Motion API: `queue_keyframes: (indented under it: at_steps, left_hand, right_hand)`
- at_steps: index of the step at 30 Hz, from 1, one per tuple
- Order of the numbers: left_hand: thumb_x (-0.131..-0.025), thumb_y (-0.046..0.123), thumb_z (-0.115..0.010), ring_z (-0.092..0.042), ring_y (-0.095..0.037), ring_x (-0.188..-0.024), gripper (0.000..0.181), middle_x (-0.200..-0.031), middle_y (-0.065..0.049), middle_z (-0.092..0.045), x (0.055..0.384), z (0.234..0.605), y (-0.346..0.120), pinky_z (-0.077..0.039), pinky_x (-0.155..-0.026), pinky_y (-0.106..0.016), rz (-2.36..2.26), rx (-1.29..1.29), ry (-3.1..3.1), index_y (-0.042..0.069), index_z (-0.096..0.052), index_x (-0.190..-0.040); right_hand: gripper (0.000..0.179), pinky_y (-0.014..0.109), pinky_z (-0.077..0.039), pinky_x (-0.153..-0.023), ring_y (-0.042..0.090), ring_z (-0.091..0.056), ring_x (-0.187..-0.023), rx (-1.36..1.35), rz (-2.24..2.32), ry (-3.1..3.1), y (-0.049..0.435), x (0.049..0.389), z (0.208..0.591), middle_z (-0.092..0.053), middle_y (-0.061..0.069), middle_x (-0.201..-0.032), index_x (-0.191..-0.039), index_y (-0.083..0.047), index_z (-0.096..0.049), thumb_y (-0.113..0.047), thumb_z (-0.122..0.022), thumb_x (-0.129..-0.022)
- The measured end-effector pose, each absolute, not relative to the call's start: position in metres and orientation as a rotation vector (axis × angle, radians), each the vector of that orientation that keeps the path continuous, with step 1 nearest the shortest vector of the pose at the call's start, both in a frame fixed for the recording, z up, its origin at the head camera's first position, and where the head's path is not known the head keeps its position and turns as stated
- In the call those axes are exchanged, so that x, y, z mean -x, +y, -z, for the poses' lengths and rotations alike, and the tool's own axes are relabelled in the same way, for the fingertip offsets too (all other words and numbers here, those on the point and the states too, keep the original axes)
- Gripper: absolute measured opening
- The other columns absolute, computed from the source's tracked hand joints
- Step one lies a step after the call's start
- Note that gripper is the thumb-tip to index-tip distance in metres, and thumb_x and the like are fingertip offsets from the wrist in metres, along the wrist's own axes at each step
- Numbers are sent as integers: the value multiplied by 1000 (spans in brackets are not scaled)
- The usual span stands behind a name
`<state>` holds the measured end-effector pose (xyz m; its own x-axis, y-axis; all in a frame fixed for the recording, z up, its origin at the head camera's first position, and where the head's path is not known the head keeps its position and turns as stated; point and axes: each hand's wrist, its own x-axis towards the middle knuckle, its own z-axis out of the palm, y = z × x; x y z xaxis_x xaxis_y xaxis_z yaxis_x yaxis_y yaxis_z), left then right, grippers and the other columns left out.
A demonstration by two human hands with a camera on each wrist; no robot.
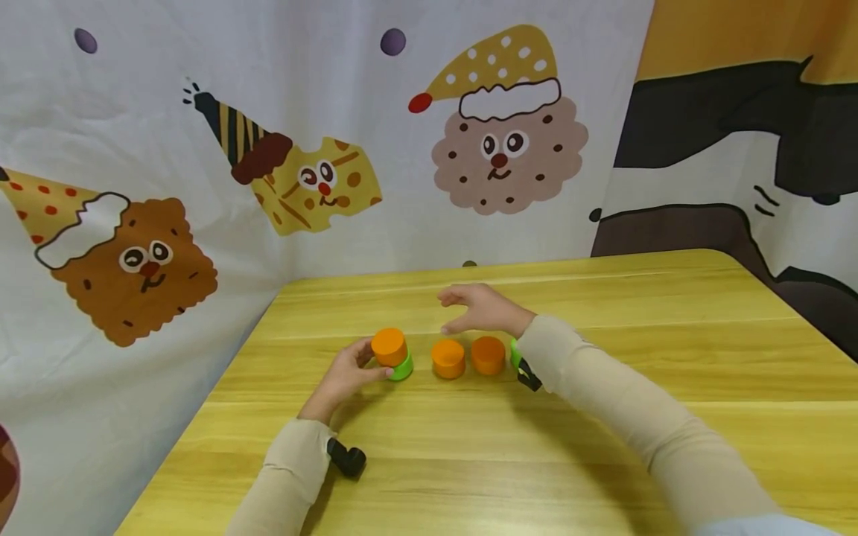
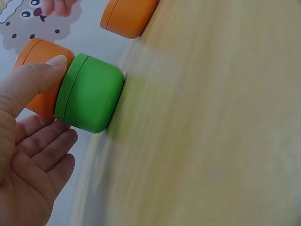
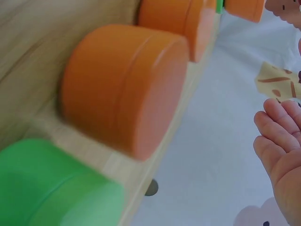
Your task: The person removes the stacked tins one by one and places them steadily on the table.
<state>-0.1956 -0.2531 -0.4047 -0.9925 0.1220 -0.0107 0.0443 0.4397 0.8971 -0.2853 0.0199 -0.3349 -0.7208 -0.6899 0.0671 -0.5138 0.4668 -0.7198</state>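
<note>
My left hand [image 1: 345,380] pinches an orange round lidded container [image 1: 389,347], which sits on a green round container [image 1: 402,367] standing on the table. In the left wrist view the thumb presses the side of the orange container [image 2: 44,101], with the green container [image 2: 89,94] right against it. Above the table, my right hand [image 1: 485,309] is held with spread fingers and touches nothing. Nearest to it are two more orange containers, one on the left [image 1: 447,359] and one on the right [image 1: 488,356]. My right sleeve partly hides another green container [image 1: 515,353].
The wooden table [image 1: 436,461] runs back to a printed cloth [image 1: 402,246] with cartoon biscuits and cheese. Black wrist mounts are on the left cuff [image 1: 347,458] and the right cuff [image 1: 528,376]. In the right wrist view, green [image 3: 56,188] and orange [image 3: 108,84] containers stand in a row.
</note>
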Motion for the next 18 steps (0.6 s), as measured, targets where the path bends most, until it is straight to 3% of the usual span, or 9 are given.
queue_keyframes:
  at_steps: [18]
  left_hand:
    - [-76,20,-78,-41,-33,-129,67,-136,-12,-49,198,409,-255,-32,-106,-50,-1604,-161,2595,9,-47,-134]
  right_hand:
    - [62,41,-41,-101,26,-48,-122,1098,1034,2418,-21,275,331,-55,9,-129,-133,-8,-49,-22,-75,-79]
